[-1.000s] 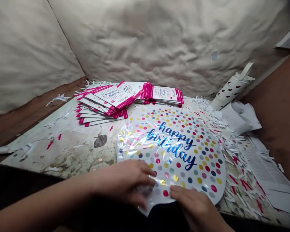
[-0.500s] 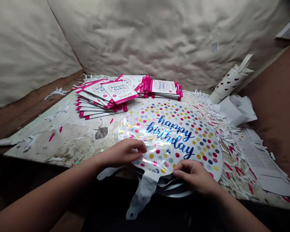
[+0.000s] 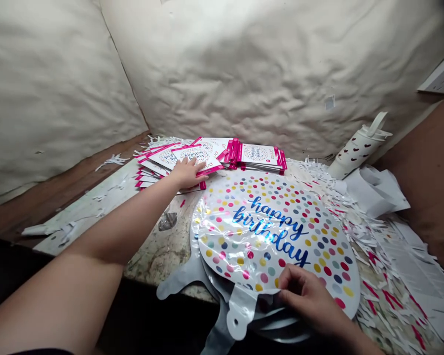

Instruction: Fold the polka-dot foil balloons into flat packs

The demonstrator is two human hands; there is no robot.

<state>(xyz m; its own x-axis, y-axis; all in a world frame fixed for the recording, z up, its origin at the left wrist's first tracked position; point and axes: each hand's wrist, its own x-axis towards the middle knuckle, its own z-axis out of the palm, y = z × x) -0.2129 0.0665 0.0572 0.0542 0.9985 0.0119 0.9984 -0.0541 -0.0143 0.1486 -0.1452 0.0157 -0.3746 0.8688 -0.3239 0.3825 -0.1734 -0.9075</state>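
A flat foil balloon (image 3: 240,224) with coloured dots and blue "happy birthday" lettering lies on top of several others, their grey tails hanging over the table's front edge. At its lower edge, my right hand (image 3: 307,293) pinches the rim of the top balloon between thumb and fingers. My left hand (image 3: 188,172) is stretched out to the back left, fingers spread over the top packet (image 3: 210,165) of a fanned pile of white and pink packets. The palm's underside is hidden.
Behind the balloons stands a smaller packet stack (image 3: 261,154). A white tumbler with hearts (image 3: 355,150) leans at the back right beside crumpled white paper (image 3: 377,190). Paper shreds (image 3: 372,266) cover the table's right side. Papered walls (image 3: 244,74) close in the back.
My left hand has left the balloon's lower left edge and reached forward onto the packet pile. My right hand keeps its pinch on the balloon. The camera view has tilted up slightly.
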